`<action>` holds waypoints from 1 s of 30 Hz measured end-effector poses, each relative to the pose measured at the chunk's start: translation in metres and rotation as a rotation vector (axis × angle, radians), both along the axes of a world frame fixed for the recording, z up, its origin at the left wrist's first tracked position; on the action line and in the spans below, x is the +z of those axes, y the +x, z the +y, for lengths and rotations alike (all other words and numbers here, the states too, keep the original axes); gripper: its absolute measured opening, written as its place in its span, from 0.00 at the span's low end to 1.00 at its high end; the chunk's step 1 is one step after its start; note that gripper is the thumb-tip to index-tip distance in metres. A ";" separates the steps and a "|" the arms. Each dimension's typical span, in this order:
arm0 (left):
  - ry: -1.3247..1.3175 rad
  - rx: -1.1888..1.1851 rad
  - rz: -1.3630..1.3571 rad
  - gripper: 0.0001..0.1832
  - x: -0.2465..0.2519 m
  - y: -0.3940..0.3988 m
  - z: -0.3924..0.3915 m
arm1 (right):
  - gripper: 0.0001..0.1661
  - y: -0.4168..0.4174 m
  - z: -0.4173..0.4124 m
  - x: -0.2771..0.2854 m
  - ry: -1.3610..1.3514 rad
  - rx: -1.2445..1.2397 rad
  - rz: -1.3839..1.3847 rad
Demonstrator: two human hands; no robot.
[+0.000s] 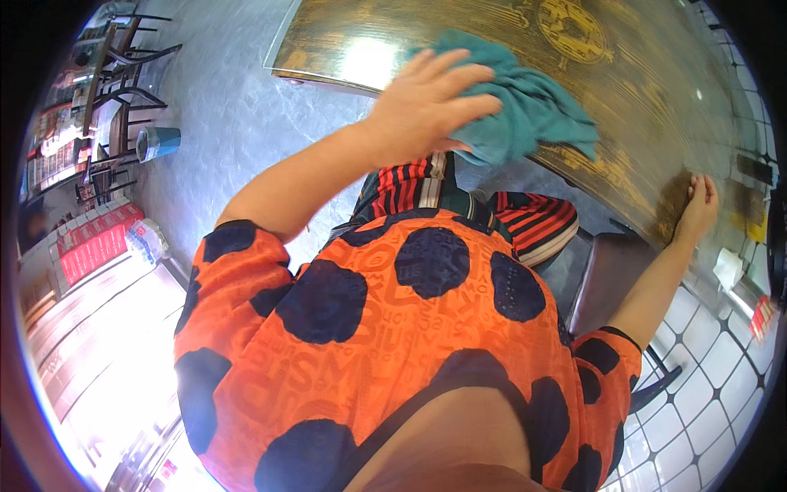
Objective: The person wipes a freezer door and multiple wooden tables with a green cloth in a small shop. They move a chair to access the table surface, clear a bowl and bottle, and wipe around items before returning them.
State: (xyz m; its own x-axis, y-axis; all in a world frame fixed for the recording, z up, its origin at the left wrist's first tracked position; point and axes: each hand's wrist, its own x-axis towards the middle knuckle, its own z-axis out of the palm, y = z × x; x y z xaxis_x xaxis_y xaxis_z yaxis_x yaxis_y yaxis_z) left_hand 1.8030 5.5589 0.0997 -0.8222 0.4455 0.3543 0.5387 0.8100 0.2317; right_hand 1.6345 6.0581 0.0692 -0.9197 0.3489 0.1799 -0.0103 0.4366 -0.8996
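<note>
My left hand [433,107] is spread over a bunched teal cloth [522,111], holding it at the near edge of a dark wooden table [621,104]. Part of the cloth lies on the tabletop, and part hangs past the edge. The tabletop has a yellow round printed design [572,31] and a glossy clear cover. At the table's right end rests my right hand [699,206], fingers loosely curled and nothing seen in them. The cloth under my left palm is hidden.
A dark-seated chair [609,277] stands by my right leg. White paper [728,269] and a dark block [755,167] lie right of my right hand. Chairs [129,95], a blue bin [160,144], red boxes [101,240] and a plastic-wrapped pack [146,242] are left.
</note>
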 end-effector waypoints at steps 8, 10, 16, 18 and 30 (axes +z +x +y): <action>-0.160 0.187 0.048 0.40 0.002 0.029 -0.119 | 0.20 -0.002 0.001 0.000 0.096 -0.014 -0.028; -0.158 0.177 0.049 0.37 -0.001 0.027 -0.139 | 0.22 -0.001 0.003 0.000 0.276 -0.044 -0.031; -0.207 0.114 0.082 0.38 0.001 0.018 -0.140 | 0.23 -0.002 -0.005 0.005 0.549 -0.126 -0.063; -0.225 0.087 0.094 0.39 0.004 0.018 -0.121 | 0.25 0.003 -0.031 0.015 0.771 -0.128 -0.095; -0.152 -0.385 -0.030 0.40 0.017 -0.045 0.122 | 0.13 -0.002 -0.032 0.000 0.533 -0.155 0.234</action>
